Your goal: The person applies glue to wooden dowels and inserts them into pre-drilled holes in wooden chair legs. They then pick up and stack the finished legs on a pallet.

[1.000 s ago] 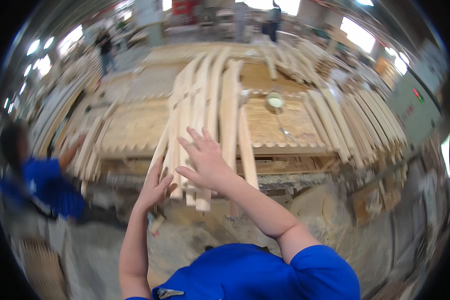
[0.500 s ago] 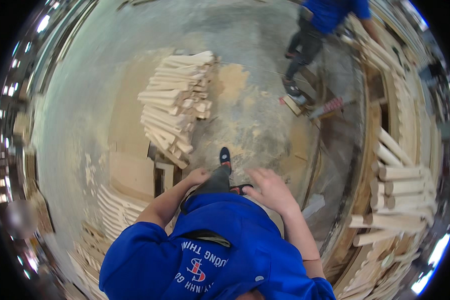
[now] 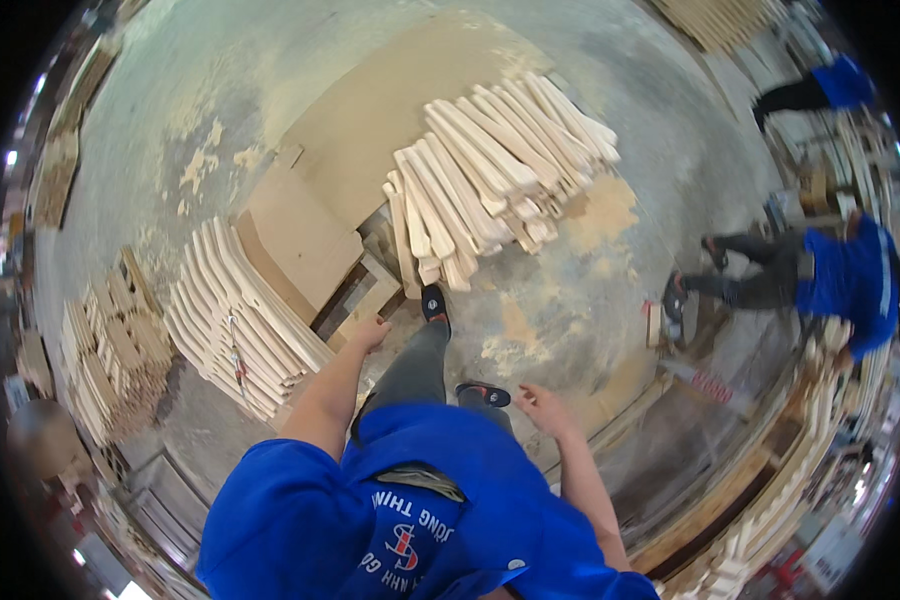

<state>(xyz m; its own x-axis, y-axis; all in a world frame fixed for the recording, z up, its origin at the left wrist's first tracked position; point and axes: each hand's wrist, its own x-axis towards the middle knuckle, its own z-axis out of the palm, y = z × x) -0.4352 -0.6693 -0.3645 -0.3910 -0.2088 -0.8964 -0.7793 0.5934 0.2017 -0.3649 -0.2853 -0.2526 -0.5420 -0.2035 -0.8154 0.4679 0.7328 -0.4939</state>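
Observation:
My left hand (image 3: 372, 332) hangs loosely curled with nothing seen in it, just in front of a wooden box frame (image 3: 375, 285). My right hand (image 3: 543, 409) is held out over the floor beside my right shoe, its fingers partly apart and empty. Ahead lies a big pile of pale wooden legs (image 3: 480, 150), heaped side by side. Left of my left arm is a stack of curved wooden slats (image 3: 235, 310), with a thin metal tool (image 3: 235, 350) lying on top.
A cardboard sheet (image 3: 305, 235) stands between slats and pile. More stacked wood pieces (image 3: 120, 350) sit at far left. On the right, a co-worker in a blue shirt (image 3: 845, 275) leans toward a long wooden rack (image 3: 760, 490); another person (image 3: 840, 85) is farther back. Sawdust (image 3: 600, 215) covers patches of floor.
My view has swung to the left, so the pile of legs and the co-worker sit farther right. My feet have stepped apart; both hands have lowered slightly and hold nothing visible.

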